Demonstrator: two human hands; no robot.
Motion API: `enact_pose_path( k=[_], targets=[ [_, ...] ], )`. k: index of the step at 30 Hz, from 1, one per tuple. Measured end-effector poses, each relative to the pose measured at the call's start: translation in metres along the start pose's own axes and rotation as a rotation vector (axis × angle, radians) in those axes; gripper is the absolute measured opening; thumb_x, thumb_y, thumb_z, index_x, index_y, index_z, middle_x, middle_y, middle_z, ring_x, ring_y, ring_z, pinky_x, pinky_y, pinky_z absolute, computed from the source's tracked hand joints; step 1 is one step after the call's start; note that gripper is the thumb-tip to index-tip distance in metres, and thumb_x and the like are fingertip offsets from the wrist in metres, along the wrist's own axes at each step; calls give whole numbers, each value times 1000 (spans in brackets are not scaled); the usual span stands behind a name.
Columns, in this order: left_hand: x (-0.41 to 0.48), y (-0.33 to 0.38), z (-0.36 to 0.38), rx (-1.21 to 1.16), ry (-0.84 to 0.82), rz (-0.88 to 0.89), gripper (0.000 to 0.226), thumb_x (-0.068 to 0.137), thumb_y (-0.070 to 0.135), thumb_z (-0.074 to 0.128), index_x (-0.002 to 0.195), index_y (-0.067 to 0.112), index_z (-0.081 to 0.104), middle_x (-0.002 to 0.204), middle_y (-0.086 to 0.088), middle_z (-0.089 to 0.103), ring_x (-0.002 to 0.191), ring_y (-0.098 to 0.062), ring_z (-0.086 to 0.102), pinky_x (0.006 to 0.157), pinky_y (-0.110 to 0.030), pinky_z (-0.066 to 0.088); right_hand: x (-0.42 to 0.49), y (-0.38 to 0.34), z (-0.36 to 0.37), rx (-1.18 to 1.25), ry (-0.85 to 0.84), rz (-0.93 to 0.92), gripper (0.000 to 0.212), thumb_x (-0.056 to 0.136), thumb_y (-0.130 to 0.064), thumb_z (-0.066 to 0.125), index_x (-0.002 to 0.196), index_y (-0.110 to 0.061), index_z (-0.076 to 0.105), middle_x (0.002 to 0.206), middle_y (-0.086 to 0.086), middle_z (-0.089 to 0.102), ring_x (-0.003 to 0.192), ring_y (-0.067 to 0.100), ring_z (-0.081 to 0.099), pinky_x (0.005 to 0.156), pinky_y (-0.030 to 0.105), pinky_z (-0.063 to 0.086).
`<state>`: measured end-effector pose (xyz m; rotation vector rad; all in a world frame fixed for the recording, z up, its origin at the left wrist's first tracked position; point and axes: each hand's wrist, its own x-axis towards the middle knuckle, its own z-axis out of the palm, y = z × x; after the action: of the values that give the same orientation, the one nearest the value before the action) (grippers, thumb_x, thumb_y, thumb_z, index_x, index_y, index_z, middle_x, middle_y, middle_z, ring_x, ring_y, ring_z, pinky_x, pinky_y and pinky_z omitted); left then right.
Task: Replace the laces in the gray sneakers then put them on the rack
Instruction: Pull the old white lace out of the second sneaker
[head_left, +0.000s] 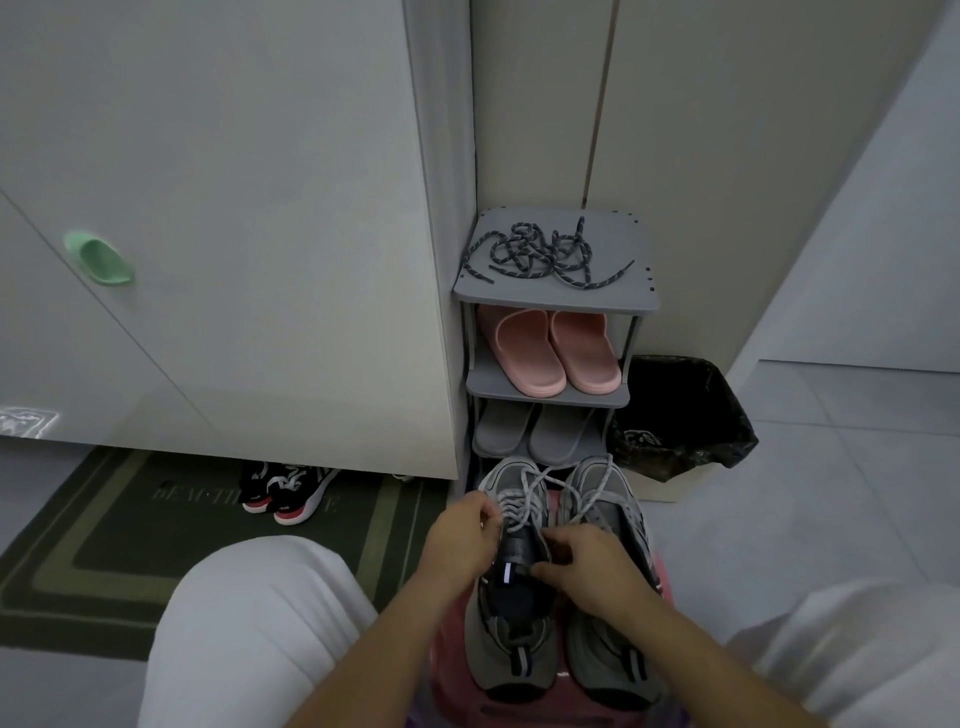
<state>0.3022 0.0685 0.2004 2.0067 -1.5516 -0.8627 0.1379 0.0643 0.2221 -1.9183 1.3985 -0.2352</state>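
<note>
Low in the middle of the frame, two gray sneakers (605, 639) sit side by side on a pink stool (451, 670), toes toward the rack (556, 300), and neither is on it yet. Pale laces (524, 496) are threaded through both, so the job looks to be at its very start, with the unlacing just beginning on the sneaker at the left. The left hand (462, 535) pinches a strand of those laces near the top eyelets, fingers curled tight. The right hand (589, 569) grips that shoe's dark tongue (519, 551), steadying it. One tangle of dark speckled laces (540, 254), probably the replacements, lies on the rack's top shelf above; how many cords it holds I cannot tell. By my reckoning, what is left is pulling out both old laces, threading the dark ones and shelving the pair. Three rack shelves show, holding two pink slippers (530, 358) and, below them, two gray slippers (556, 434). Two black-and-red sneakers (291, 493) sit lower left, and one lined bin (680, 410) stands right of the rack.
</note>
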Motion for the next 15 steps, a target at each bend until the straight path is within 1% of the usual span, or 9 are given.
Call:
enact_pose_path(
  k=[2, 4, 6, 8, 10, 11, 13, 15],
  targets=[
    [3, 4, -3, 100, -11, 17, 14, 98, 23, 42, 89, 14, 45, 95, -9, 62, 88, -23, 59, 70, -28, 41, 1, 1, 1, -5, -2, -14, 25, 84, -26, 66, 107, -15, 69, 92, 0, 66, 84, 10, 57, 73, 24, 44],
    [6, 6, -6, 126, -25, 2, 15, 99, 24, 38, 92, 11, 42, 97, -11, 61, 87, -25, 58, 66, -26, 36, 1, 0, 1, -8, -2, -33, 25, 84, -24, 65, 107, -16, 69, 91, 0, 65, 82, 8, 56, 73, 23, 44],
    [8, 6, -8, 110, -49, -19, 17, 99, 25, 38, 93, 11, 42, 95, -11, 59, 82, -22, 54, 66, -25, 35, 2, 0, 0, -14, -2, -34, 24, 84, -24, 64, 107, -16, 69, 86, -3, 61, 81, 9, 55, 70, 23, 42],
    [10, 4, -9, 63, -95, -40, 16, 99, 26, 40, 92, 13, 46, 95, -9, 60, 82, -19, 53, 69, -28, 40, 2, 2, 0, -5, -4, -30, 23, 84, -24, 64, 106, -17, 69, 80, -8, 59, 79, 8, 54, 64, 18, 40],
    [11, 0, -9, -11, -133, -61, 16, 97, 27, 47, 85, 16, 50, 88, -3, 59, 81, -17, 56, 72, -28, 44, 2, 3, 0, 1, -11, -21, 22, 83, -24, 65, 105, -18, 69, 73, -14, 55, 78, 7, 54, 58, 11, 36],
    [9, -1, -9, -40, -145, -66, 17, 96, 27, 51, 81, 17, 50, 85, -1, 58, 79, -15, 55, 71, -25, 43, 2, 4, 0, 1, -16, -21, 22, 83, -25, 65, 104, -19, 69, 73, -14, 56, 78, 7, 55, 58, 10, 36],
    [5, 0, -7, -43, -135, -70, 17, 94, 26, 54, 80, 16, 51, 85, 0, 57, 80, -13, 53, 70, -22, 39, 2, 4, 0, -1, -19, -24, 23, 83, -25, 65, 105, -18, 70, 83, -5, 64, 83, 10, 60, 66, 16, 42],
    [3, 0, -5, 23, -100, -61, 16, 95, 25, 51, 81, 17, 48, 86, 0, 56, 81, -15, 54, 70, -23, 39, 3, 3, 0, 2, -20, -19, 24, 84, -25, 65, 107, -18, 69, 94, 1, 69, 88, 12, 62, 74, 21, 45]
  ],
)
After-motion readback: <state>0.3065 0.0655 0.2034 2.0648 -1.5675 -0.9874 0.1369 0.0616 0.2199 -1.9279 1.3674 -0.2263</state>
